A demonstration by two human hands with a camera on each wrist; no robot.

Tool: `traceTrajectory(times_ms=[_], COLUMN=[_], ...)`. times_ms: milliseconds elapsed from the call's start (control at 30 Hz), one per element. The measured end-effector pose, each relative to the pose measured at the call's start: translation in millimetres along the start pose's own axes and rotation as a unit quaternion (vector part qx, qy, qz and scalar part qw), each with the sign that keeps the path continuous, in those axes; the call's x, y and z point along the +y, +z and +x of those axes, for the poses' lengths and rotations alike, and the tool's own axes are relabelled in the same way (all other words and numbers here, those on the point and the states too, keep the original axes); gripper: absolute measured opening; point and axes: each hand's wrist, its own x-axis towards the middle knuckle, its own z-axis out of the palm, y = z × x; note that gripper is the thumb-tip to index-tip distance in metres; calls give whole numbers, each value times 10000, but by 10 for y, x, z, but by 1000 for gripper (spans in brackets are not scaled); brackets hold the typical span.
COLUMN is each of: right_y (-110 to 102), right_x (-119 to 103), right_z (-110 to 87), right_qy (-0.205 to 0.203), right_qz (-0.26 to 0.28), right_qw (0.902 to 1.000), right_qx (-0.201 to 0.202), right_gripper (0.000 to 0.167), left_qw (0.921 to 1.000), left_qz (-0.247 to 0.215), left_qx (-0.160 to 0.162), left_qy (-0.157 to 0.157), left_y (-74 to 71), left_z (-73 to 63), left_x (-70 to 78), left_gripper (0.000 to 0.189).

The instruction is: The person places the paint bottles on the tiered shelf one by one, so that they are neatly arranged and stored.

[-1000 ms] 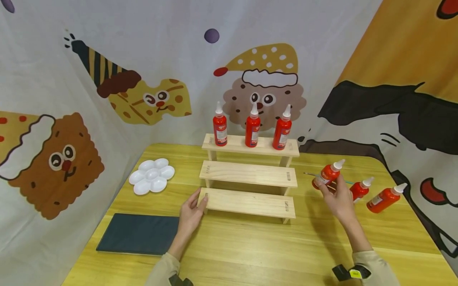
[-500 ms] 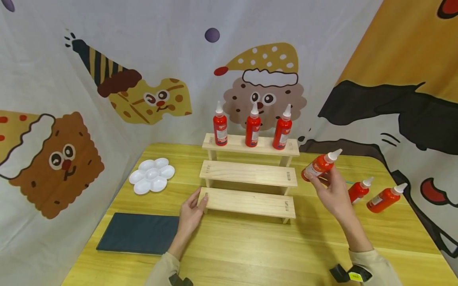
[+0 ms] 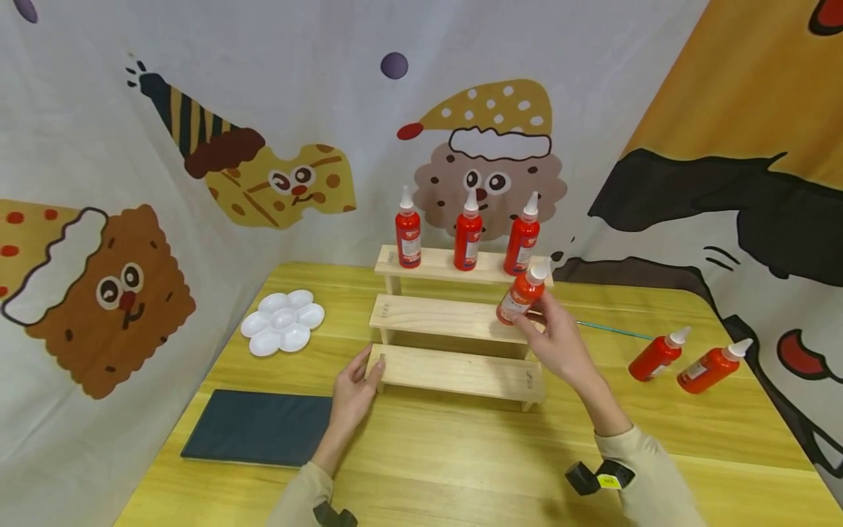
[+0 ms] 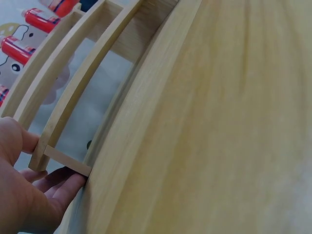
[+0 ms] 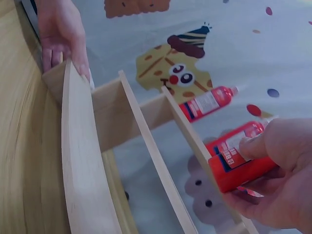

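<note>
A three-step wooden display stand stands on the table. My left hand grips the left end of its lowest step, thumb on the top and fingers at the side support. My right hand holds a red paint bottle with a white nozzle cap, tilted over the right end of the middle step. In the right wrist view, thumb and fingers wrap the labelled bottle. Three matching bottles, one of them the middle bottle, stand upright along the top step.
Two more red bottles, the nearer-in one and the outer one, are on the table at right. A thin turquoise-handled brush lies behind. At left are a white flower-shaped palette and a dark flat board. A printed cloth hangs behind.
My right hand has carried the red bottle leftward from beside the other two to over the middle step. My left hand has kept its grip on the stand.
</note>
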Motion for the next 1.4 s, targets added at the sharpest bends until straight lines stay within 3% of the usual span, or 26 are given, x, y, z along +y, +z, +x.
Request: traceTrajectory(times_ms=[300, 600, 900, 1167, 1400], right_y=[378, 751, 1088, 1247, 1293], right_x=[-97, -222, -302, -317, -310], right_z=[250, 462, 588, 665, 696], right_qy=[-158, -133, -405, -379, -113], right_qz=[293, 355, 367, 318, 283], right_qw=[9971, 9944, 9902, 9900, 9904], right_qx=[-686, -982, -1289, -1318, -1351], right_gripper=[40, 42, 43, 43, 48], left_qw=[10000, 10000, 9999, 9999, 9999], left_qz=[15, -35, -72, -128, -41], left_qx=[31, 62, 116, 19, -11], left_qy=[38, -19, -40, -56, -91], left_y=[-24, -24, -7, 13, 7], left_z=[-1, 5, -13, -7, 12], left_x=[-21, -19, 3, 14, 8], left_gripper=[51, 51, 52, 52, 53])
